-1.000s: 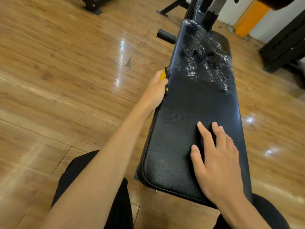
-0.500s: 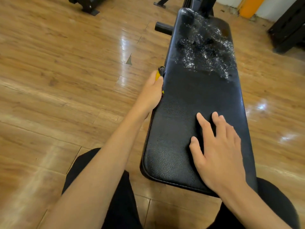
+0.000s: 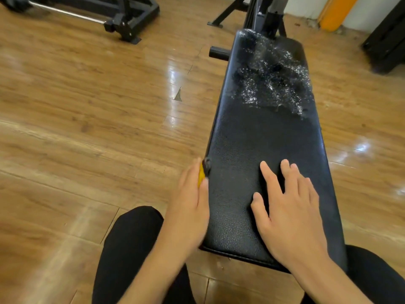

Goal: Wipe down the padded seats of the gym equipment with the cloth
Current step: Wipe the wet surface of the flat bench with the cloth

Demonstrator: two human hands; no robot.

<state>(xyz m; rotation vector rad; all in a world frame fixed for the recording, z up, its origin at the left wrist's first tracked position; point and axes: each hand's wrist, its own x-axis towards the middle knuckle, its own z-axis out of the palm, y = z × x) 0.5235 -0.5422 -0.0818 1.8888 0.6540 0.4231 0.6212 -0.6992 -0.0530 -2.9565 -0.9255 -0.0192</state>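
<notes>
A long black padded bench seat (image 3: 252, 139) runs away from me. Its far end carries a glistening wet patch (image 3: 271, 84). My right hand (image 3: 289, 211) lies flat on the near part of the pad, fingers spread and straight. At the pad's left edge, my left hand (image 3: 188, 207) holds a small yellow object with a black tip (image 3: 200, 175). No cloth shows plainly; I cannot tell whether one lies under my right hand.
The wooden floor (image 3: 87, 128) lies to the left and right of the bench. A black machine base (image 3: 129, 20) stands at the back left, and the bench's upright frame (image 3: 265, 16) rises at the far end. A black peg (image 3: 218, 52) sticks out left. Dark equipment (image 3: 388, 40) stands at the back right.
My left hand has drawn back toward me along the pad's left edge, still holding the yellow object. My right hand stays flat on the pad.
</notes>
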